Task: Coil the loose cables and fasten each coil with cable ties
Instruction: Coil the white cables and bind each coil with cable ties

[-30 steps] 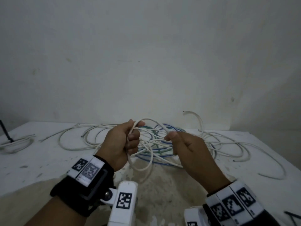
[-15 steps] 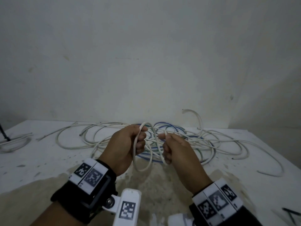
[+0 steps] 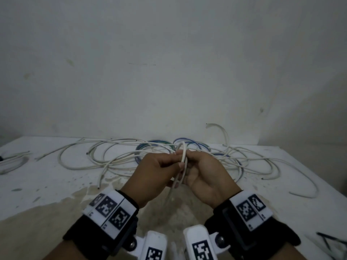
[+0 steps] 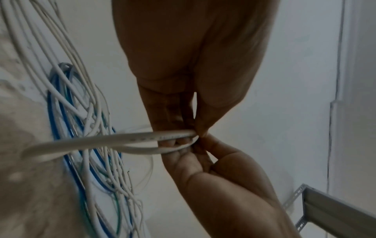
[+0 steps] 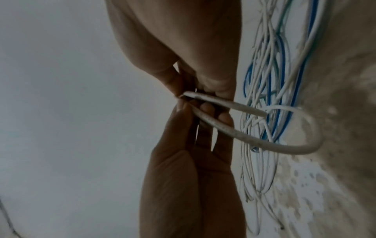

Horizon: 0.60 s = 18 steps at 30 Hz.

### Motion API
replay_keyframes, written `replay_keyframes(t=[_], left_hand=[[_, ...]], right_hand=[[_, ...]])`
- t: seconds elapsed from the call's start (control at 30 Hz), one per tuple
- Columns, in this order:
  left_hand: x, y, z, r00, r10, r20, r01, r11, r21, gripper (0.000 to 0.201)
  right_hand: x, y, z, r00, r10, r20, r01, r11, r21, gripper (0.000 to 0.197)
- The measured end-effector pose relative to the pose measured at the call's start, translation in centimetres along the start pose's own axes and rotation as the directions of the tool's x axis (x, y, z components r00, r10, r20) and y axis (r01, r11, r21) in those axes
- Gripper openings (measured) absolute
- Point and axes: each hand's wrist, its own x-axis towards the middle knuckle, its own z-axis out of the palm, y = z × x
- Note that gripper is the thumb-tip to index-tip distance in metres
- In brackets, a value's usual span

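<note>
Head view: the left hand point(image 3: 152, 173) and right hand point(image 3: 204, 175) meet, both pinching a small white cable loop point(image 3: 183, 164). Loose cables point(image 3: 112, 156) sprawl over the worktop point(image 3: 47, 184) behind.

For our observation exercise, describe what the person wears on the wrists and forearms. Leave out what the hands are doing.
Each bare forearm carries a wide black wrist strap, and the right one has its match. On top of each sits a white plate printed with black square code markers. A white block-shaped camera mount with its own marker juts from each strap. No sleeves or gloves show.
</note>
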Motion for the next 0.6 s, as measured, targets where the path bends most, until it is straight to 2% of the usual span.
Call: replay_keyframes(t=[0.1, 0.2, 0.33, 0.43, 0.5, 0.6], left_hand=[[0.1, -0.6, 0.2, 0.993, 0.113, -0.020, -0.109, 0.983, 0.149, 0.017], [0.3, -0.7, 0.3, 0.984, 0.173, -0.027, -0.163, 0.961, 0.223, 0.020], [0.2, -1.1, 0.6, 0.962, 0.273, -0.010, -0.250, 0.894, 0.371, 0.022], [0.0, -1.3, 0.9, 0.932, 0.360, -0.053, -0.305, 0.852, 0.425, 0.025], [0.0, -1.4, 1.2, 0.913, 0.403, -0.067, -0.334, 0.830, 0.448, 0.023], [-0.1, -1.4, 1.6, 0.870, 0.491, -0.037, -0.401, 0.750, 0.525, 0.030]], right_hand=[[-0.3, -0.4, 0.0, 0.997, 0.050, 0.057, -0.054, 0.995, 0.083, 0.024], [-0.6, -0.7, 0.1, 0.998, 0.032, 0.057, -0.038, 0.992, 0.120, 0.028], [-0.6, -0.6, 0.4, 0.999, -0.033, -0.019, 0.033, 0.999, 0.007, 0.032], [-0.5, -0.4, 0.5, 0.995, -0.081, -0.062, 0.076, 0.993, -0.087, 0.039], [-0.6, -0.3, 0.6, 0.990, -0.121, -0.069, 0.107, 0.977, -0.185, 0.037], [-0.7, -0.3, 0.8, 0.975, -0.204, -0.082, 0.173, 0.941, -0.290, 0.031]])
